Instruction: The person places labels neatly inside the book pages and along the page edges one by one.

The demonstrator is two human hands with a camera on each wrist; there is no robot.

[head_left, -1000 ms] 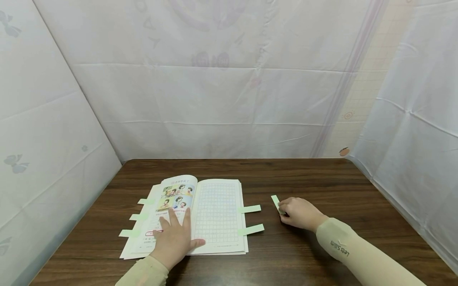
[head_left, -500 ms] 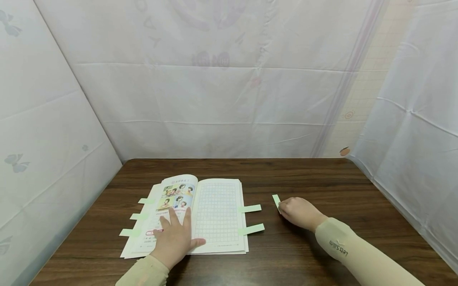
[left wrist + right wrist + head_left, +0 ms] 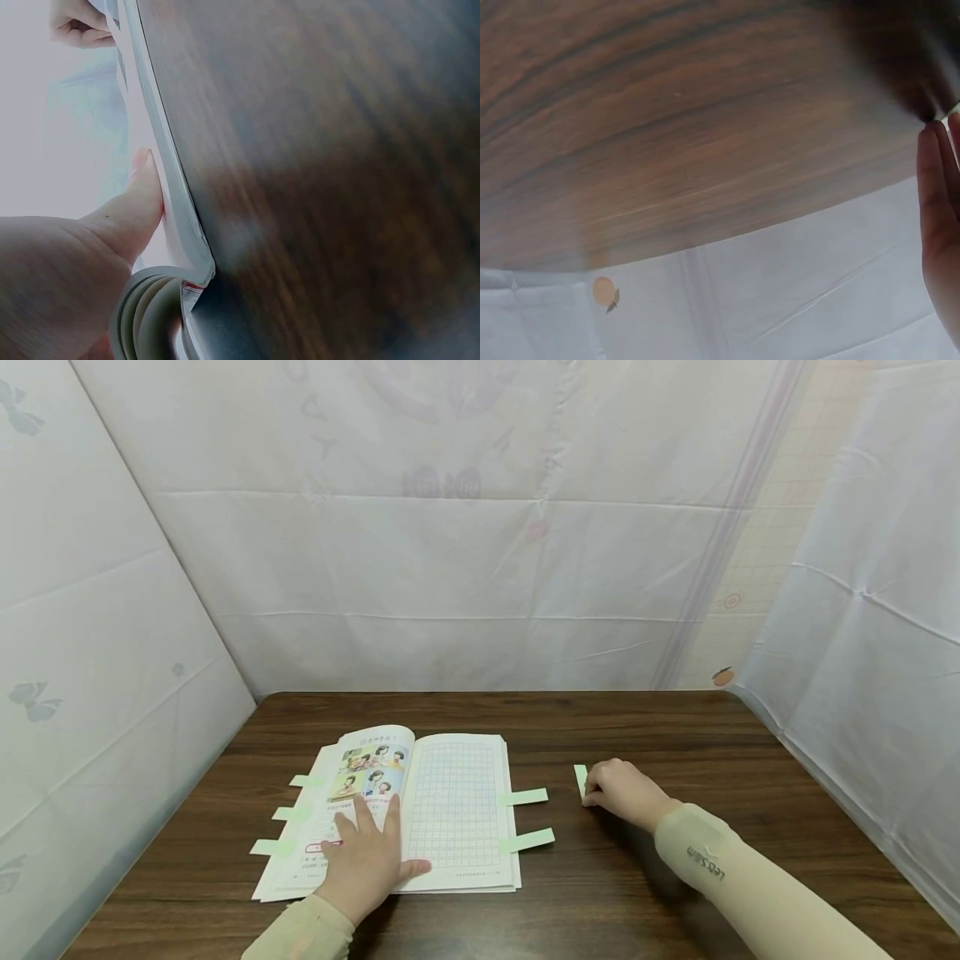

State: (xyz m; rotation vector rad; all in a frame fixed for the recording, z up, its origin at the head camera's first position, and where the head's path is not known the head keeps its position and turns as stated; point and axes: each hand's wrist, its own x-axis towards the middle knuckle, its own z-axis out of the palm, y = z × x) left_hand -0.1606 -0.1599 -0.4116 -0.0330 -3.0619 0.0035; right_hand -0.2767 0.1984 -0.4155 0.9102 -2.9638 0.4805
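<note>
An open workbook [image 3: 457, 810] lies on the left half of the table, with a picture page on the left and a grid page on the right. My left hand [image 3: 363, 864] is spread flat over the lower part of the picture page, its thumb reaching onto the grid page. In the left wrist view that thumb [image 3: 139, 202] rests along the book's near edge. Right of the book, my right hand [image 3: 626, 793] pinches a pale green sticky strip [image 3: 581, 779] close over the table; its lower end is hidden by the fingers. Fingertips [image 3: 931, 139] show at the right wrist view's edge.
Several green sticky tabs jut from the book: on the left side a tab [image 3: 272, 847] and others above it, on the right an upper tab [image 3: 528, 797] and a lower tab [image 3: 531, 840]. White patterned cloth [image 3: 480, 568] hangs behind the brown wooden table [image 3: 637, 718].
My right hand has shifted slightly away from me with the green sticky strip, which now stands more upright in the view. My left hand and the workbook have stayed put.
</note>
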